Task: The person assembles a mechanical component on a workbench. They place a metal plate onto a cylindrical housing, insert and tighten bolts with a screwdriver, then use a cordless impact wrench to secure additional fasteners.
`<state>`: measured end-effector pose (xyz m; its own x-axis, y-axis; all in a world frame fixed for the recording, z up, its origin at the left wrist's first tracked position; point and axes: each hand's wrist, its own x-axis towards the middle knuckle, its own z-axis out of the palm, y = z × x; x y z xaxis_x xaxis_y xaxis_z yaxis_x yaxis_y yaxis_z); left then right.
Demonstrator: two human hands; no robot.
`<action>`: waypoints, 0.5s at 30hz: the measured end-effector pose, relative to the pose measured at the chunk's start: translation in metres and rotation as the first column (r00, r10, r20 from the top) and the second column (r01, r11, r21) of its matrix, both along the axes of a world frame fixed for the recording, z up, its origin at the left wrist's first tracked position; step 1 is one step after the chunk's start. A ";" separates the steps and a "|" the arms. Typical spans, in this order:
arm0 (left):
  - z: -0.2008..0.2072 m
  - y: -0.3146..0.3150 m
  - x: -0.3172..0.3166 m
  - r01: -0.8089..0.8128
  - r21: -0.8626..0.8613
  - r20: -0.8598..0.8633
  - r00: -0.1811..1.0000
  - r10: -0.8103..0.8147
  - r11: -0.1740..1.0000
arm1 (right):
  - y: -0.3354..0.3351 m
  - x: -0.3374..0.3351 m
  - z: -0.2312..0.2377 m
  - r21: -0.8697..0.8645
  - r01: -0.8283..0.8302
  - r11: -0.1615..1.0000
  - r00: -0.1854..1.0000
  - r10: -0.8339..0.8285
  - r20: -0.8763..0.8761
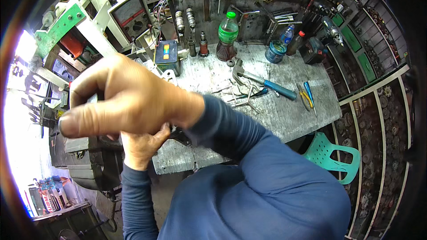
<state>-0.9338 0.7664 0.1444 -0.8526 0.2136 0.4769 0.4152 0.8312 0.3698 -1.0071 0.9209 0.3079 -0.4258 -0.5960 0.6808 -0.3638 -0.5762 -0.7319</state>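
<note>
My right hand (pixel 122 100) is raised close in front of me, slightly blurred, and its arm crosses over the left one. Its fingers are curled and the thumb points left; whatever they hold is hidden, apart from a small bright spot in the gap. Below it, my left hand (pixel 140 146) is at the bench's left end, its thumb bent up beside a dark metal part (pixel 181 138). The right hand covers the left fingers, so their grip does not show. Most of the dark part is behind my right wrist and sleeve.
On the grey workbench (pixel 307 118) lie a blue-handled hammer (pixel 267 82), hex keys (pixel 248 102), pliers (pixel 304 97) and a screwdriver (pixel 310 95). Bottles (pixel 228 29) and a cordless drill (pixel 318 46) stand behind. A teal stool (pixel 329 155) is at right; a multimeter (pixel 133 18) is at left.
</note>
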 end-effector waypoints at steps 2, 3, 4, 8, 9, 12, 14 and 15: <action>0.003 -0.011 -0.007 0.073 0.094 0.017 0.997 -0.075 0.993 | 0.000 -0.023 -0.001 0.098 -0.498 0.862 0.858 0.472 0.202; 0.005 -0.014 -0.012 0.068 0.046 -0.052 0.996 -0.066 0.997 | 0.000 -0.031 -0.004 0.180 -0.564 0.806 0.821 0.523 0.230; 0.008 -0.018 -0.011 0.103 0.006 0.001 0.995 -0.103 0.995 | -0.001 -0.035 -0.006 0.174 -0.559 0.811 0.824 0.520 0.226; 0.013 -0.016 -0.011 0.171 0.000 -0.038 0.985 -0.171 0.985 | -0.001 -0.020 -0.016 -0.008 -0.258 0.966 0.966 0.257 -0.025; 0.014 -0.014 -0.009 0.170 -0.001 -0.002 0.986 -0.170 0.986 | 0.001 -0.016 -0.015 -0.070 -0.160 0.985 0.987 0.158 -0.043; 0.019 -0.010 -0.009 0.181 -0.018 0.128 0.976 -0.178 0.983 | 0.002 -0.012 -0.010 -0.038 -0.076 0.996 0.988 0.080 0.129; 0.023 -0.008 -0.010 0.206 0.063 0.064 0.976 -0.210 0.977 | -0.003 -0.020 -0.007 -0.017 0.020 1.000 0.986 -0.017 0.165; 0.026 -0.005 -0.011 0.162 0.192 0.041 0.984 -0.173 0.968 | -0.006 -0.023 -0.006 -0.031 0.006 1.000 0.980 0.000 0.198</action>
<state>-0.9453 0.7618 0.1700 -0.8391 0.2672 0.4738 0.5163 0.6654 0.5392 -1.0305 0.9152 0.3018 -0.5560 -0.5744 0.6008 -0.2152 -0.5987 -0.7716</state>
